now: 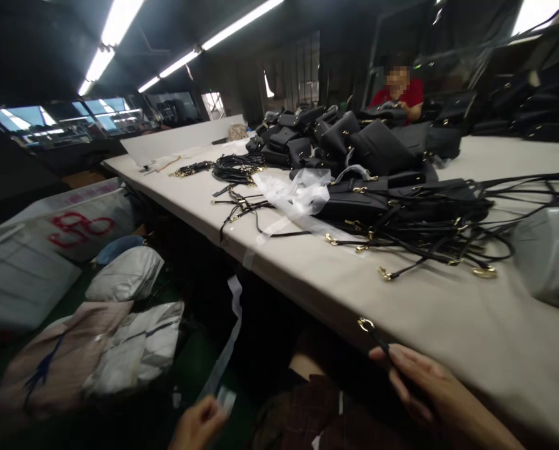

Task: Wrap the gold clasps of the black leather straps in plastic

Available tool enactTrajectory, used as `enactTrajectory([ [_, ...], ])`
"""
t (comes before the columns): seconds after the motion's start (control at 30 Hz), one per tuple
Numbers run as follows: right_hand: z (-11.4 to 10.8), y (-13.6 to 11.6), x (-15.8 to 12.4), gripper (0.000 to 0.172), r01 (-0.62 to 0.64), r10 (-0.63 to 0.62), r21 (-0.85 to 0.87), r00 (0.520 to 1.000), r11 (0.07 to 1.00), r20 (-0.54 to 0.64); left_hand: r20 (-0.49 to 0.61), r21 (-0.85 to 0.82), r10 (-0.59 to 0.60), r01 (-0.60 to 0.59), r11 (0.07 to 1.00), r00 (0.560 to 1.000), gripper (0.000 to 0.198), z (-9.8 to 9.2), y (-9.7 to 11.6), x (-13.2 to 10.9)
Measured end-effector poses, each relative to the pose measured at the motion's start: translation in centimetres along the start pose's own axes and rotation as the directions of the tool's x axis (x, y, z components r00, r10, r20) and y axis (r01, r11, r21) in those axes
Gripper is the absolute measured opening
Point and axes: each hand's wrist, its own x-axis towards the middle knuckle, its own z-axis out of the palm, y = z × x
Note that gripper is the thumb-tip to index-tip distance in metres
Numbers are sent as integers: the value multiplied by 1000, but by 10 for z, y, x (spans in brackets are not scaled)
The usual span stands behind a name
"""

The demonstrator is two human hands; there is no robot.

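Note:
My left hand [199, 422] is closed on a strip of translucent plastic wrap [230, 334], which trails up and away over the floor side of the table. By the table's front edge, my right hand [413, 378] grips a black strap [377, 340] with a gold clasp [366, 324] at its upper end. Part of that strap is hidden by the fingers. On the table lie more black straps [415, 234] with gold clasps, in a tangled pile. A crumpled clear plastic sheet [298, 194] rests against the pile.
Black bags [382, 150] are heaped across the pale table [298, 269], with coiled straps [236, 169] left of them. A clear plastic container [539, 256] stands at right. Wrapped bundles [134, 347] and a white bin [21, 275] are at lower left. A person in red [413, 94] sits behind the bags.

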Motion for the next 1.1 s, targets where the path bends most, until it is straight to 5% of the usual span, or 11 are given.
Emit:
enactTrajectory([
  [0.07,21,-3,1,57,0,1,-66,1000,998,20,87,6,99,-100,995,991,53,7,11,-2],
  [0.17,47,-13,0,51,-2,8,-174,999,985,38,278,-165,270,-231,959,922,48,30,47,-1],
  [0.37,84,-33,-5,61,115,-88,-203,987,972,138,536,-266,329,-214,940,778,44,60,102,-19],
  [0.53,105,-35,-1,44,189,-126,-302,968,934,216,546,-200,364,-305,931,755,37,63,106,-22],
  [0.63,102,-44,-5,46,216,-123,-375,959,901,256,527,-230,276,-178,957,804,39,60,99,-14],
  [0.73,91,-57,-18,54,113,15,-373,946,921,323,535,-277,214,-70,958,817,44,59,88,-6],
  [0.97,84,-75,-43,50,-174,239,-169,809,970,537,621,-356,258,-26,934,741,33,63,82,-1],
  [1.1,85,-75,-44,49,-223,276,-163,805,961,524,674,-321,254,-34,946,694,28,59,94,-2],
])
